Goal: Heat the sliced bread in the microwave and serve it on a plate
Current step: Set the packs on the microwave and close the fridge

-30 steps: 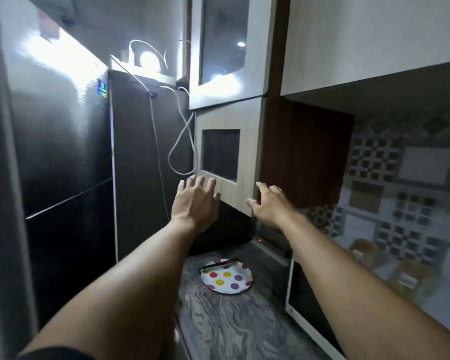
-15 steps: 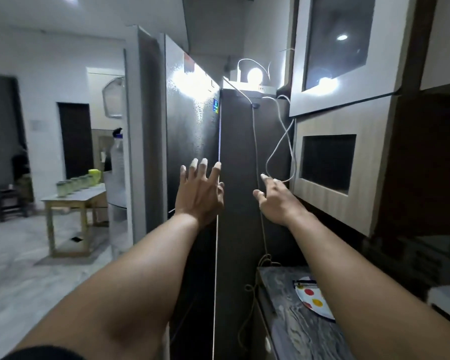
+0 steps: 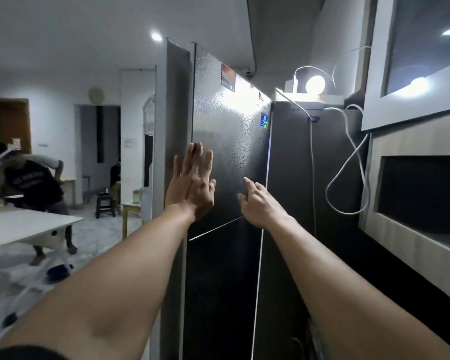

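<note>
The left hand [image 3: 191, 185], fingers straight, and the right hand [image 3: 261, 203], fingers loosely spread, both empty, reach toward the fridge door [image 3: 229, 126], probably to fetch the bread, which is nowhere in view.

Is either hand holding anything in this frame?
No, the left hand and right hand are both empty and open in front of the dark refrigerator.

Small wooden table [image 3: 130, 204], pale jar [image 3: 136, 196] on its top.
</note>
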